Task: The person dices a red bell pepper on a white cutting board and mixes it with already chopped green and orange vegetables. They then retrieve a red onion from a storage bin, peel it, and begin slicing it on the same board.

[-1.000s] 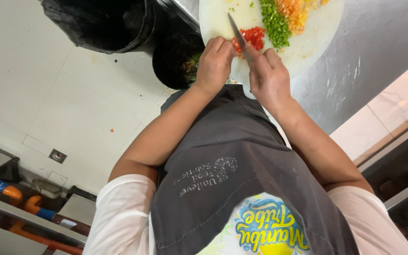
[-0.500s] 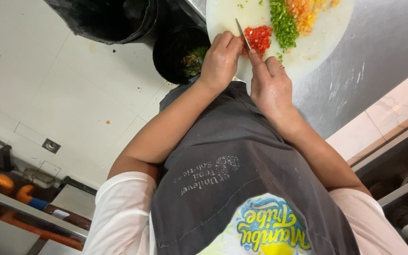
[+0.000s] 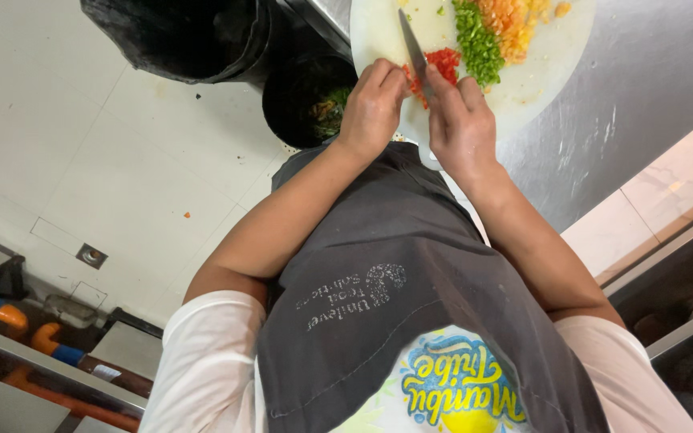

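Observation:
A round white cutting board (image 3: 539,80) lies on a steel counter at the top of the view. My right hand (image 3: 463,120) grips a knife (image 3: 415,48) whose blade points away from me over the board. My left hand (image 3: 374,100) rests with curled fingers on a small pile of red pepper (image 3: 447,60), right beside the blade. Beyond the red pieces sit a heap of chopped green pepper (image 3: 475,36) and a heap of chopped orange and yellow pieces (image 3: 511,20). My grey apron fills the lower middle of the view.
A small black bin (image 3: 302,92) holding vegetable scraps stands on the floor just left of the board. A larger bin with a black liner (image 3: 178,36) is behind it. The steel counter (image 3: 635,96) runs to the right. A low shelf (image 3: 34,353) with orange and blue objects sits at bottom left.
Both hands stay together at the red pepper on the board. The knife blade has shifted slightly against the red pieces. The view has drifted a little, so the board sits further right.

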